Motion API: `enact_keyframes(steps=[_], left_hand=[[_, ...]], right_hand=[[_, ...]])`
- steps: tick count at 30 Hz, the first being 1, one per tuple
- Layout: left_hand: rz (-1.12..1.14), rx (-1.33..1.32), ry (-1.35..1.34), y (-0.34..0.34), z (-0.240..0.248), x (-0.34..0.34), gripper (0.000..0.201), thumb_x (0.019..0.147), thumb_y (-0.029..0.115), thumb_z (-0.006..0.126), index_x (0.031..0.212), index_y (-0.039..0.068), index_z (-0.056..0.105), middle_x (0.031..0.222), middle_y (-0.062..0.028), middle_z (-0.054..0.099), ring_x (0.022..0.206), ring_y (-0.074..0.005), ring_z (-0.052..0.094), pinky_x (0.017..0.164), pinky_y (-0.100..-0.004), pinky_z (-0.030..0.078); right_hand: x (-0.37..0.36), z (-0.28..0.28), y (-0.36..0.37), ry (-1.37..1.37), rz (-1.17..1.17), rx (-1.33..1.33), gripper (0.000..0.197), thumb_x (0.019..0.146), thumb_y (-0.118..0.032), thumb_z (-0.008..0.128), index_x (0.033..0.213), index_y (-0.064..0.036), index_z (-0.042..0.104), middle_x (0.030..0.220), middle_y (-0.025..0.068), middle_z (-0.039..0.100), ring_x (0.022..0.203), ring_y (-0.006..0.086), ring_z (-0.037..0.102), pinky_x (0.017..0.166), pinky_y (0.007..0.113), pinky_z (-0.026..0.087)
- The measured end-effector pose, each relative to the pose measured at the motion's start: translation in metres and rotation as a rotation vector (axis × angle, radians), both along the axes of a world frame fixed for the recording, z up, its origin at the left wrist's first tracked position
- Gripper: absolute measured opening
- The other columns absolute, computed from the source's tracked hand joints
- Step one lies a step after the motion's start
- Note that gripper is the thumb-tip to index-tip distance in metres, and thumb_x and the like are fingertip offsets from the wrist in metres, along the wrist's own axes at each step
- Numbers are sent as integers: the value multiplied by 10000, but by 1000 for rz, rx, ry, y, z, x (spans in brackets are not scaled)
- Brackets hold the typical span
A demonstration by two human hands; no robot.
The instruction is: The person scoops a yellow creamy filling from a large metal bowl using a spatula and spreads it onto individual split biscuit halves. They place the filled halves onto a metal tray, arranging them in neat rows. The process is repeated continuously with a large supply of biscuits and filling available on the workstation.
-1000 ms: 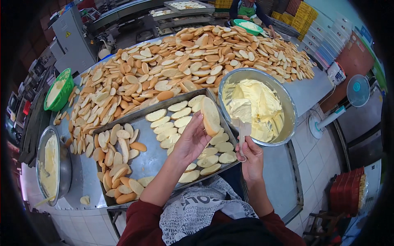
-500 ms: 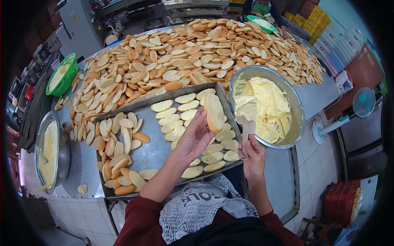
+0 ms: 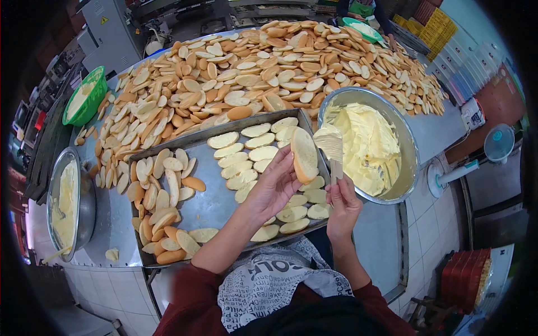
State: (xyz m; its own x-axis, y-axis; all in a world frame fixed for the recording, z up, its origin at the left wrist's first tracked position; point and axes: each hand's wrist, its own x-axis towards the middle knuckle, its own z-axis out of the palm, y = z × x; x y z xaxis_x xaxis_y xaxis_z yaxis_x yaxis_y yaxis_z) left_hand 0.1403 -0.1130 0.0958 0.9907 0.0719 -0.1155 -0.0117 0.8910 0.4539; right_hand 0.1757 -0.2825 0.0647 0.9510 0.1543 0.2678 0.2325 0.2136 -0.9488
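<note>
The left hand (image 3: 274, 187) is holding up a bread slice (image 3: 304, 155) beside a loaded spatula (image 3: 336, 169) in the right hand (image 3: 343, 208).
The left hand is gripping the slice between thumb and fingers, and the slice is standing steeply tilted at the fingertips, on the hand's right side, above the tray (image 3: 207, 196). The right hand is clasping the spatula's handle; its blade is pointing up and carrying yellow cream (image 3: 329, 143) close to the slice's right edge, though whether the two are touching I cannot tell. Just right of the spatula, a metal bowl (image 3: 413, 162) is holding more cream. Other slices are lying at both ends of the tray, while a large pile of bread (image 3: 252, 78) is covering the desk (image 3: 120, 215) behind it.
</note>
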Motion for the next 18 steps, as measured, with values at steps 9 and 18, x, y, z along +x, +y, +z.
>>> enact_keyframes(steps=[9, 18], left_hand=[[15, -39, -3, -4, 5, 0, 424, 960, 235, 562, 1327, 92, 406, 1225, -50, 531, 1106, -141, 557, 936, -266, 510], [15, -27, -26, 3, 7, -2, 429, 961, 239, 561, 1333, 90, 408, 1222, -46, 536, 1098, -140, 562, 933, -257, 510]], right_hand=[[9, -13, 16, -507, -165, -275, 319, 860, 113, 573, 1141, -6, 666, 1110, 99, 608, 901, 161, 599, 779, 241, 478], [16, -4, -6, -713, -176, -439, 553, 635, 187, 524, 1089, -64, 712, 1028, 134, 630, 887, 262, 621, 802, 323, 502]])
